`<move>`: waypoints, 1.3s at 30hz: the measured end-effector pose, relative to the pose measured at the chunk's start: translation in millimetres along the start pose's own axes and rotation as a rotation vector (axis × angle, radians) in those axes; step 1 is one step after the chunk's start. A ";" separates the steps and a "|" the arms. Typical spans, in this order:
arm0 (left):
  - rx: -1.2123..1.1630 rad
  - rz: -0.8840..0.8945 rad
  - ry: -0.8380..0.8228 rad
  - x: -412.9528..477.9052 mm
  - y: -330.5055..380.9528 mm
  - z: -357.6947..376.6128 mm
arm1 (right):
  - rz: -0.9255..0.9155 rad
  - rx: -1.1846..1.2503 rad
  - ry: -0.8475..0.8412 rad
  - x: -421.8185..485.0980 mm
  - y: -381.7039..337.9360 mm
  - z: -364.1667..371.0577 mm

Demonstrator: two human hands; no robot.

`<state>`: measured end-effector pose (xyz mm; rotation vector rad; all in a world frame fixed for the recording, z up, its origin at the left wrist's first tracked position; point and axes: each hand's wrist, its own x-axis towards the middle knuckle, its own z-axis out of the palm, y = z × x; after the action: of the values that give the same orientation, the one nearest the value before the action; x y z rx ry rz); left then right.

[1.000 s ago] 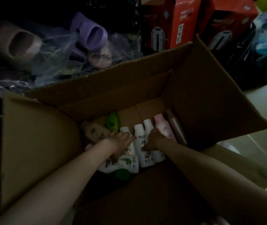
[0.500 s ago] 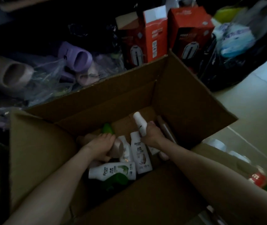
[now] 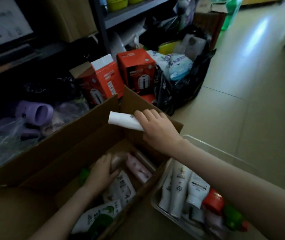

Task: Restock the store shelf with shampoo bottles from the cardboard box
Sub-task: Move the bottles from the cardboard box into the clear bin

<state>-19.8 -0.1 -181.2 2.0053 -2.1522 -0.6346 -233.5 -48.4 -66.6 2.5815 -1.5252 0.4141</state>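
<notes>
Right hand (image 3: pixel 157 126): raised above the far corner of the cardboard box (image 3: pixel 65 141), fingers curled over a white bottle (image 3: pixel 125 121) and gripping it. The bottle lies roughly level, flat end pointing left, clear of the box rim.
Left hand (image 3: pixel 102 172): down inside the box, fingers wrapped round a tan bottle (image 3: pixel 118 160), gripping it near the far inner wall.
Box contents: a pink bottle (image 3: pixel 138 169) lies just right of the tan one. A white labelled bottle (image 3: pixel 121 187) lies below the left hand. A white-and-green bottle (image 3: pixel 100 213) lies nearest the camera. Light is dim, so labels are unreadable.
Box position: on the floor (image 3: pixel 252 87), flaps open, its right side against a clear plastic bin (image 3: pixel 225 150).
Bin contents: several white bottles lying side by side, the tallest (image 3: pixel 179 184) near the middle. Red and green items sit at the near end, too blurred to name.
Store shelf (image 3: pixel 131 12): dark frame at the top of the view, well apart from both hands, with green bowls (image 3: pixel 117 1) on it.
Behind the box: two red cartons (image 3: pixel 103 78) stand upright, a black plastic bag (image 3: pixel 181 94) stuffed with packets sits right of them, and a purple slipper (image 3: pixel 37 111) lies to the left among clear wrapping.
</notes>
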 end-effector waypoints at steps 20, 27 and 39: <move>0.234 1.401 0.129 7.2 292.4 55.2 | 1.190 0.381 -0.279 -237.2 140.7 3.8; 0.621 1.505 -0.175 17.7 252.7 86.1 | 1.374 0.623 -0.238 -277.8 133.2 28.0; 0.541 1.511 -0.586 -1.2 249.4 102.9 | 1.227 0.351 -0.464 -264.2 123.8 30.5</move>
<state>-287.9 29.6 -177.0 -0.2734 -3.4352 -0.3350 -456.7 106.3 -177.3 1.6059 -3.3384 0.1453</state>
